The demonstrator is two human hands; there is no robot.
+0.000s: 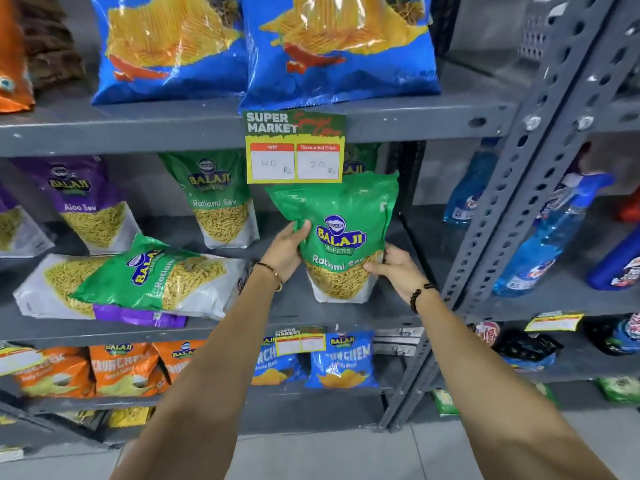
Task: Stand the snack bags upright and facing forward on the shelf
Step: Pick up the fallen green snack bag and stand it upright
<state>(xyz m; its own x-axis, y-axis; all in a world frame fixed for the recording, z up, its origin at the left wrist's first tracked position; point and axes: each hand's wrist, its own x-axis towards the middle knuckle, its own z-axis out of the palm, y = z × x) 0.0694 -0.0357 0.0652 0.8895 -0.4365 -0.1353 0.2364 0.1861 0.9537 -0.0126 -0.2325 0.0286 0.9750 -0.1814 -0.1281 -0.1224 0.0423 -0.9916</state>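
Green crinkly foil snack pouch [341, 233] at centre frame—probably light, soft, slippery—stands gripped at its sides by left hand [285, 252] and right hand [398, 270] on grey metal shelf [346, 311].

Grey slotted-steel racks [540, 174] are set on a pale tiled floor [311, 455]; a grey wall [485, 29] is seen behind.

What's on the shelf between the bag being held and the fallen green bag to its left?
Only the left hand and bare shelf lie between the held bag and the fallen green bag, per the head view.
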